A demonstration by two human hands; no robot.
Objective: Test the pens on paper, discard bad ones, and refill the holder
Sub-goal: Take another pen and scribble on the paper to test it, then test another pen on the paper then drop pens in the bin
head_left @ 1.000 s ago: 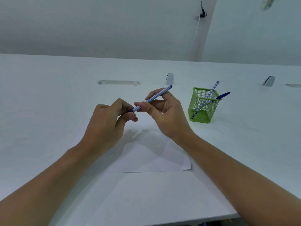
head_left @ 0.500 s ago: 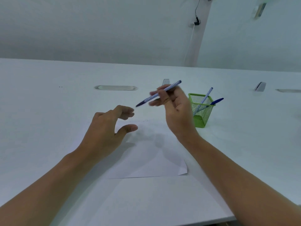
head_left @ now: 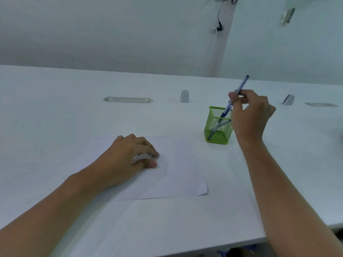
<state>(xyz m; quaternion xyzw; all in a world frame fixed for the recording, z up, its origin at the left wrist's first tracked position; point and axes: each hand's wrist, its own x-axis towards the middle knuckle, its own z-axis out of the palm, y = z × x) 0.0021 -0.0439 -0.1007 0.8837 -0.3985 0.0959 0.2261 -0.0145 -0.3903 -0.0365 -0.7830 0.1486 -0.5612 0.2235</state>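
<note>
A green mesh pen holder (head_left: 213, 117) stands on the white desk right of a white sheet of paper (head_left: 178, 167). My right hand (head_left: 250, 115) pinches a blue-and-white striped pen (head_left: 242, 85) and holds it tilted, its lower end inside the holder. Other blue pens (head_left: 216, 127) lean inside the holder, partly hidden by the mesh and my hand. My left hand (head_left: 128, 156) rests on the paper with loosely curled fingers and holds nothing. Small ink marks (head_left: 161, 136) run along the paper's far edge.
A grey cable grommet (head_left: 128, 99) lies in the desk behind the paper. Two small white blocks (head_left: 184, 96) (head_left: 288, 99) stand further back. The desk's front edge (head_left: 204, 251) runs below my arms. A cable and plug (head_left: 219, 27) hang on the wall.
My right hand carried the striped pen rightward from above the paper and lowered its tip into the green holder. My left hand let go of the pen and dropped onto the paper.
</note>
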